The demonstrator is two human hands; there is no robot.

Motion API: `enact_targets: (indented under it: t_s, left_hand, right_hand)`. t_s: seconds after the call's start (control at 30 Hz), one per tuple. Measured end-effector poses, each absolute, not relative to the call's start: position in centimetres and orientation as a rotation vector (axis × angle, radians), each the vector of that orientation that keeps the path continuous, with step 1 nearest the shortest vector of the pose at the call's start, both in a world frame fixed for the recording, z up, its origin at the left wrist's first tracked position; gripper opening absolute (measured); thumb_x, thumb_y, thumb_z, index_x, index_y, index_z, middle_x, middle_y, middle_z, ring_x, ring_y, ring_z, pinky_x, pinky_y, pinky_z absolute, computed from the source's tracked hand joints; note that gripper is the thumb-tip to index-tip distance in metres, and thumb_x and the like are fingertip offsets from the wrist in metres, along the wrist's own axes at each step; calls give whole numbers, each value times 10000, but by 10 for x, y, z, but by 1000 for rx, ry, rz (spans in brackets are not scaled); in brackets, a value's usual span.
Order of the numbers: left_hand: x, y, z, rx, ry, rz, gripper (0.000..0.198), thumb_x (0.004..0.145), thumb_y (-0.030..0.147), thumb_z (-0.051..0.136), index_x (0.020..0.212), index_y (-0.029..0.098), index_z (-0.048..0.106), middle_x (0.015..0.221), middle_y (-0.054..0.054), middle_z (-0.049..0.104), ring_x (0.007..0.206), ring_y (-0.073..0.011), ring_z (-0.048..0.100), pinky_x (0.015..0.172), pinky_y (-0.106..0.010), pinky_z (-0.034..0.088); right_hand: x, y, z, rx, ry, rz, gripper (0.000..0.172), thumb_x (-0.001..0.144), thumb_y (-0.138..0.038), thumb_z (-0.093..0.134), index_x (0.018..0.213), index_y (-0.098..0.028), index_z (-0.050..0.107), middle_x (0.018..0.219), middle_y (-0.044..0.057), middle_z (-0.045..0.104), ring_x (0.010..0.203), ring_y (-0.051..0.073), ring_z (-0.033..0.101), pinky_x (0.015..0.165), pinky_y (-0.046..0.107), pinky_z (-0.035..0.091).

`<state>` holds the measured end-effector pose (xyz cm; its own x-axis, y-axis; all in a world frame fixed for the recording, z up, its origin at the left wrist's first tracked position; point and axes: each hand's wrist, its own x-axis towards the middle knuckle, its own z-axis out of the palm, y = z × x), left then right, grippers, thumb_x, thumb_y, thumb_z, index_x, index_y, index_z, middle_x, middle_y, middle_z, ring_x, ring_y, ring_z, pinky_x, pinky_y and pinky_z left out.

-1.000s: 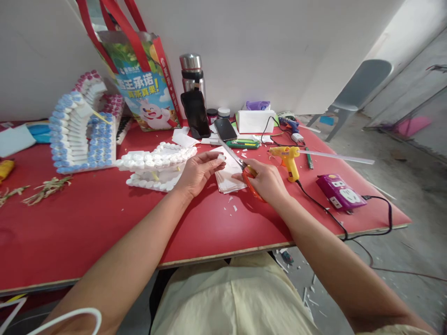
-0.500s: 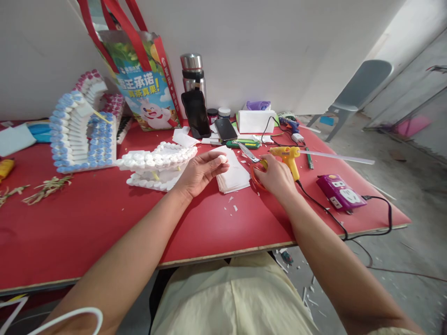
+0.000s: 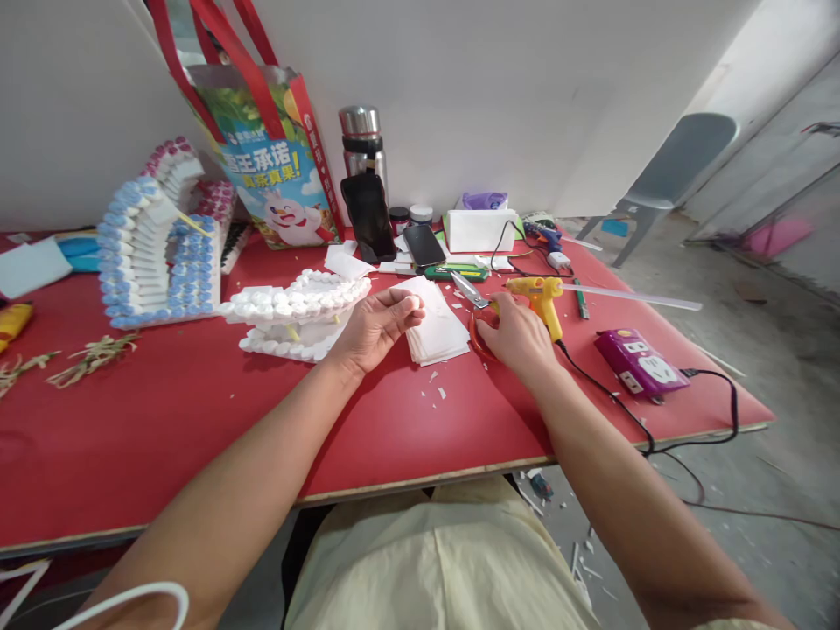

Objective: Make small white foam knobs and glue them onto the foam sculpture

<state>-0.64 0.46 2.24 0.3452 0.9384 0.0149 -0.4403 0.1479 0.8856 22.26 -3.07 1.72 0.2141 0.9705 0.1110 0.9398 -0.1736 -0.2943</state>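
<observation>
My left hand (image 3: 384,325) is closed in a pinch, over the left edge of a stack of white paper sheets (image 3: 441,337). A small white piece (image 3: 415,303), perhaps rolled paper, shows between thumb and fingertips; most of it is hidden. My right hand (image 3: 521,332) is closed around the orange handles of a pair of scissors (image 3: 470,290), low over the table, with the blades pointing up and left. Just behind that hand lies a yellow hot glue gun (image 3: 542,297) with a long clear glue stick. Left of my left hand stands a white bumpy curved model (image 3: 282,304).
On the red table (image 3: 216,429) stand a blue-and-white model (image 3: 157,258), a shopping bag (image 3: 276,166), a steel flask (image 3: 360,131) and a propped phone (image 3: 367,217). A green utility knife (image 3: 458,273) lies behind the paper. A purple power strip (image 3: 640,360) trails cords at right.
The scissors have turned slightly and sit a little lower beside the paper, with my right hand still at their handles. My left hand's pinch has shifted slightly, showing less of the white piece.
</observation>
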Motion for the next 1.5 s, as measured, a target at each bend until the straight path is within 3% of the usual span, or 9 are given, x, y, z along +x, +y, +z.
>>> enact_targets:
  t_s: [0.33,0.47,0.6,0.73,0.87,1.0,1.23,1.5]
  left_hand:
    - [-3,6,13,1039,715,1144,277,674,267,898,890,160,760,920,-35,739,816,-133,700,846,-289,563]
    - [-2,2,12,1270,776,1147,300,741,307,849,989,164,760,831,-44,724,777,-155,684,738,-283,552]
    - [0,-4,17,1465,804,1201,334,768,310,819,1069,191,733,959,-42,710,702,-130,653,657,-270,532]
    - [2,-7,20,1583,805,1231,423,767,294,820,1164,214,698,1014,-34,688,707,-111,625,717,-274,538]
    - [3,-10,21,1689,802,1234,429,798,332,806,1195,217,690,998,-45,696,778,-131,635,750,-270,529]
    - [2,-11,22,1708,804,1216,427,824,361,782,1214,217,686,1043,-63,708,819,-157,661,777,-300,544]
    - [1,-7,18,1672,889,1218,368,802,301,790,1151,205,725,1018,-74,736,865,-186,684,818,-322,543]
    - [1,-9,22,1901,925,1199,353,840,275,741,1189,234,711,1025,-54,724,806,-161,645,788,-299,520]
  right_hand:
    - [215,-33,18,-2244,-1841,27,401,965,-432,504,1239,-149,582,1079,183,665,912,313,659,709,345,400]
    - [217,-34,16,-2216,-1884,-82,358,971,-409,488,1122,-120,638,1053,196,675,956,323,648,773,369,427]
    - [216,-36,17,-1989,-1832,-124,340,969,-401,501,1033,-128,694,1054,185,675,1031,320,609,866,399,436]
    - [205,-39,25,-1564,-1737,544,384,934,-528,573,1026,-184,719,895,78,689,824,217,609,730,328,451]
    - [191,-38,37,-1324,-1616,1126,429,863,-597,654,911,-177,725,755,28,642,639,138,514,587,283,376]
    - [183,-30,45,-1258,-1501,1299,383,802,-539,744,735,-167,679,657,-3,565,571,96,420,552,270,329]
    - [174,-20,28,-1115,-1273,1398,411,711,-498,827,629,-157,614,564,-27,508,517,74,384,514,264,275]
    - [185,-18,20,-1068,-1228,1550,482,728,-619,799,726,-167,635,640,-9,563,512,79,423,466,244,317]
